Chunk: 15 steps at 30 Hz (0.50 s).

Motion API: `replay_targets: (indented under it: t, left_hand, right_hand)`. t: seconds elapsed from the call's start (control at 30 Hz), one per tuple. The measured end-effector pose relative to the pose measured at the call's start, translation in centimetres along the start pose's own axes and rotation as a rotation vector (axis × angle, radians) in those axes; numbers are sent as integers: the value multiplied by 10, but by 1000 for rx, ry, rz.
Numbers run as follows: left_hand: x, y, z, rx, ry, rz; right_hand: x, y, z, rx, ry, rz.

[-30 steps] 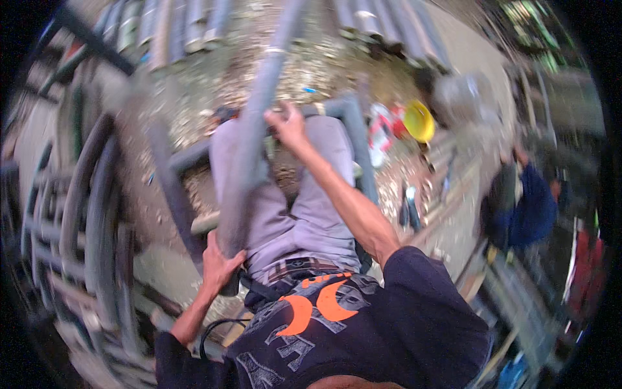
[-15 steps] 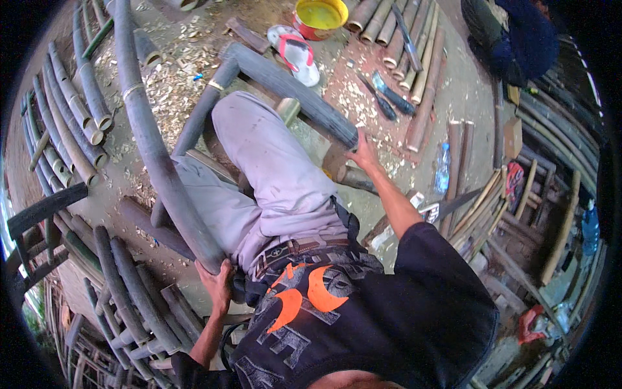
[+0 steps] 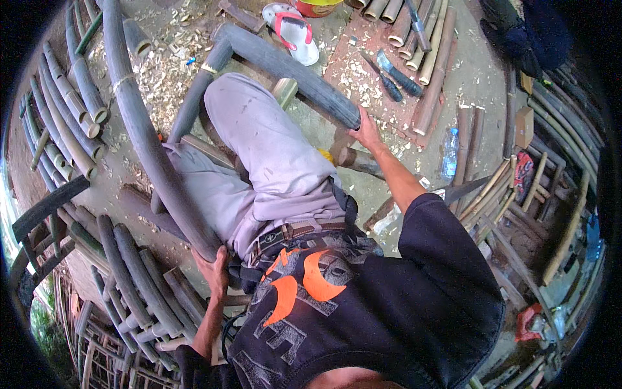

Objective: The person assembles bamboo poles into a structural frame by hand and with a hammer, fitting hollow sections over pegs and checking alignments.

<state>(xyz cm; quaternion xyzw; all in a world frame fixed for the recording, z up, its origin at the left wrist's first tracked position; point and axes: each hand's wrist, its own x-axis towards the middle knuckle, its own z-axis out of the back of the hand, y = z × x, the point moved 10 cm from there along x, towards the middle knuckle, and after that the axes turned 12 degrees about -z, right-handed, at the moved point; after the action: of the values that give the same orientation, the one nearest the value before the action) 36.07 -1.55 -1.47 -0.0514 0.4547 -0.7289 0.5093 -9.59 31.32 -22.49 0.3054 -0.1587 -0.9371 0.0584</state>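
The person sat among cut bamboo, legs in pale grey trousers point(image 3: 272, 162) stretched toward the top of the frame. The left hand point(image 3: 214, 269), at lower centre-left, was closed around the near end of a long, dark, curved bamboo pole point(image 3: 146, 139) that ran from that hand up along the left leg to the top left of the frame. The right hand point(image 3: 367, 133), right of centre, rested with its fingers spread over the cut end of a second dark bamboo pole point(image 3: 291, 71); whether it truly gripped that end could not be told. This second pole slanted up and left across the legs to meet a third dark length point(image 3: 194, 97) at a bound joint near the top centre.

A white sandal with red straps point(image 3: 291, 29) lay just above the second pole at the top centre, beside the edge of a yellow bowl point(image 3: 315, 6). To the right of that, pale bamboo sections point(image 3: 427, 71) lay side by side on the ground, with a dark-handled knife point(image 3: 398, 74) among wood shavings. A clear plastic bottle point(image 3: 450, 152) lay at centre right. Short grey bamboo lengths point(image 3: 65, 117) were stacked at the upper left, and thicker dark ones point(image 3: 129, 279) at the lower left just beside the left hand. Another person in dark clothing point(image 3: 525, 32) sat at the upper right.
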Motion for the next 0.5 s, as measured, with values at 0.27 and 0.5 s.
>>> replay_targets:
  t: [0.27, 0.5]
  left_hand:
    - [-3, 6, -4, -31, -4, 52]
    - [3, 19, -2, -357, 90, 216]
  right_hand:
    - [-4, 16, 8, 3, -28, -20]
    - [-9, 14, 10, -92, -165, -94]
